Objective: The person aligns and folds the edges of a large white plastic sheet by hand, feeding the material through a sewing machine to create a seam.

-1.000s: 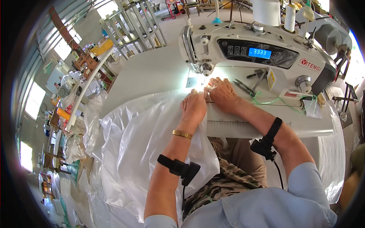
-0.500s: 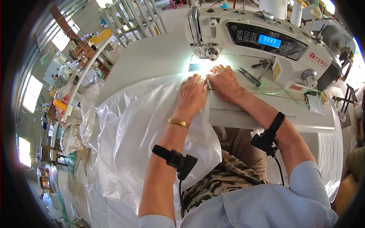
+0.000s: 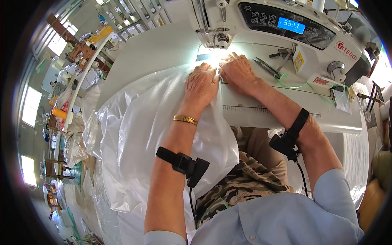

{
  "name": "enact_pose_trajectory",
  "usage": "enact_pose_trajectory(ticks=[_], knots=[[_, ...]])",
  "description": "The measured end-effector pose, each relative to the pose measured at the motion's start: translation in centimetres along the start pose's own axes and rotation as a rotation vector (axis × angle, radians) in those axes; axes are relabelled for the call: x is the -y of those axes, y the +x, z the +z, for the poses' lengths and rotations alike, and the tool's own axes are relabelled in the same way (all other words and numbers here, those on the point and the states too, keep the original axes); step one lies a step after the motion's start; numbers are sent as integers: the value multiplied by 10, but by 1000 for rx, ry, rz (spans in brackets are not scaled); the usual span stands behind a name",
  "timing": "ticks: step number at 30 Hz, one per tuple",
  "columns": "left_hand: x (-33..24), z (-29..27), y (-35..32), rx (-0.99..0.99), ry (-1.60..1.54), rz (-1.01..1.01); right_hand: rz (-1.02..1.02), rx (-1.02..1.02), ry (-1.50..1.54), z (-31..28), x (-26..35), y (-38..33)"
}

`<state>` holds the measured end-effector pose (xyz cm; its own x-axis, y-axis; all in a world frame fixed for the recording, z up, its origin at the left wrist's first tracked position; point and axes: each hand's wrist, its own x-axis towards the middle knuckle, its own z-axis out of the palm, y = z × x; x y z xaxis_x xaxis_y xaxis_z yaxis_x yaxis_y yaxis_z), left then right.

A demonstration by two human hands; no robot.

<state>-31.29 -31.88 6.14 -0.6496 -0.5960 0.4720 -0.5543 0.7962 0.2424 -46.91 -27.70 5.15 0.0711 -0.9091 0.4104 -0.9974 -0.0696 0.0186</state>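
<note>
The left hand (image 3: 201, 83) lies flat, fingers stretched and pressing down on a thin, translucent white plastic sheet (image 3: 139, 134), while the right hand (image 3: 239, 72) lies palm-down just beside it, fingers curled slightly over the sheet's leading edge. Neither hand is clenched; both pin the material rather than grip it. The fingertips of the two hands nearly touch directly in front of the needle area (image 3: 222, 41) of the white industrial sewing machine (image 3: 286, 28), under its bright work light.

The relation that matters is this: the sheet's edge runs away from the person toward the needle, and its bulk trails back from the hands over the near edge of the white sewing table (image 3: 286, 114), spilling down to the left and across the person's lap. So the free material lies behind and left of the hands, and the working edge lies ahead of them. The right hand sits a little nearer the needle; the left hand holds the broader spread of sheet on its side.

Along the table's right part lie a pair of dark metal scissors (image 3: 267, 67) and a loop of green cord (image 3: 294, 85) (both well apart from the sheet). Each forearm carries a black strapped device, and the left wrist a gold bracelet (image 3: 185, 119).
</note>
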Motion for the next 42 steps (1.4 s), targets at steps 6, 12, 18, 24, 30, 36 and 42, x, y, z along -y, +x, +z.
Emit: enact_pose_trajectory(ticks=[6, 12, 18, 24, 30, 36, 42], knots=[[3, 0, 5, 109, 20, -25, 94, 133, 43, 0, 5, -3], [14, 5, -5, 77, -52, -62, 3, -10, 298, -11, 13, -46], [-24, -23, -69, -40, -585, -244, -83, -104, 613, -73, 55, -142], [-80, -66, -209, -10, -279, -96, 516, 416, 1235, -45, 98, -220], [-62, -41, -284, 76, 63, -215, 616, 496, 1609, 36, 127, -273], [-50, -42, -299, 3, 48, -223, 605, 292, 1690, 12, 135, -263], [-88, -54, -277, -24, -159, -104, 638, 450, 1546, 12, 133, -258]])
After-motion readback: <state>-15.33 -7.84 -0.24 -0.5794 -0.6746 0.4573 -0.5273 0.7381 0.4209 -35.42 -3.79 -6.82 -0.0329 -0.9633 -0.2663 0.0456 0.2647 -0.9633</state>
